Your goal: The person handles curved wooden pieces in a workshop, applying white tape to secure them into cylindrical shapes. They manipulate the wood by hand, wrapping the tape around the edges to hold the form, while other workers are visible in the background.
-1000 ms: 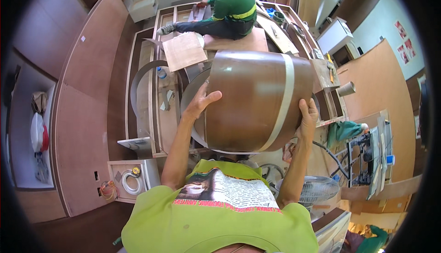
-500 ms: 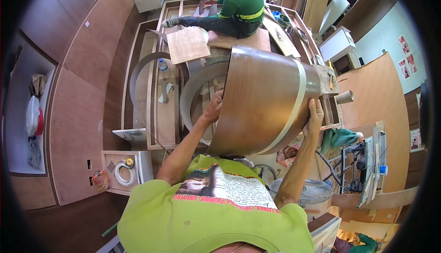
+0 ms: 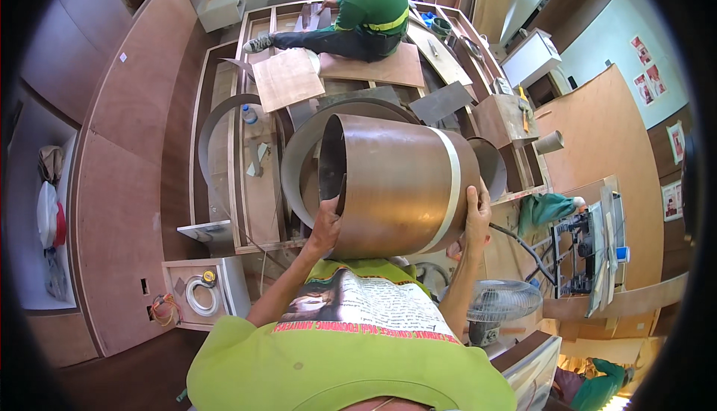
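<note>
Here, left hand (image 3: 325, 229), right hand (image 3: 478, 212), clasping glossy brown cylinder (image 3: 392, 187), pale band (image 3: 455, 179)

lime shirt (image 3: 336, 372): line of bold red capitals along collar-side edge of printed panel (image 3: 373, 300); rows of small dark print on panel's white part, too fine to read. red-and-white sheets (image 3: 656, 79) on pale wall (image 3: 597, 34): any lettering too small to tell.
</note>
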`<action>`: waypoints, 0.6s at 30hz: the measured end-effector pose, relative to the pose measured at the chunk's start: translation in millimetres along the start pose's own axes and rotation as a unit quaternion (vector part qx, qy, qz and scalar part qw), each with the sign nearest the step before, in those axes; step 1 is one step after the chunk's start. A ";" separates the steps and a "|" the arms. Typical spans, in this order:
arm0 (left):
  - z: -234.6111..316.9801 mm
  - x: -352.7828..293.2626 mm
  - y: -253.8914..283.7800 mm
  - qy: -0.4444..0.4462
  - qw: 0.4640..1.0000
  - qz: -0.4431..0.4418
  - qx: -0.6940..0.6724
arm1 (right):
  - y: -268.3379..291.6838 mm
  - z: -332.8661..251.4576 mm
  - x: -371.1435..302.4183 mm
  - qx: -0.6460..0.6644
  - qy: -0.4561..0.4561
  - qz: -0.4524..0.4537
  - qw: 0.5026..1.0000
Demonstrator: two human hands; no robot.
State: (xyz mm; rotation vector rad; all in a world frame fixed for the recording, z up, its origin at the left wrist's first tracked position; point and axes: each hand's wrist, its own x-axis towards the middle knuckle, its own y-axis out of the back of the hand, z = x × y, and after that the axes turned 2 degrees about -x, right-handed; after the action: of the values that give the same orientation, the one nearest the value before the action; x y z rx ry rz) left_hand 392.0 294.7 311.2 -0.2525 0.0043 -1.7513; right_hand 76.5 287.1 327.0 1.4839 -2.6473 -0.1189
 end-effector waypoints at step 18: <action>-84.0 12.1 14.8 0.319 0.856 0.156 -0.375 | -32.8 -3.7 -1.7 0.097 0.034 0.087 0.991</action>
State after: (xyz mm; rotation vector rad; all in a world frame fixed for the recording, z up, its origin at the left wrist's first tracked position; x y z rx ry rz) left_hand 389.9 268.5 229.1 -0.2005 1.1678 -1.3604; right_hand 105.6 271.4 326.6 1.2705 -2.7836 0.2042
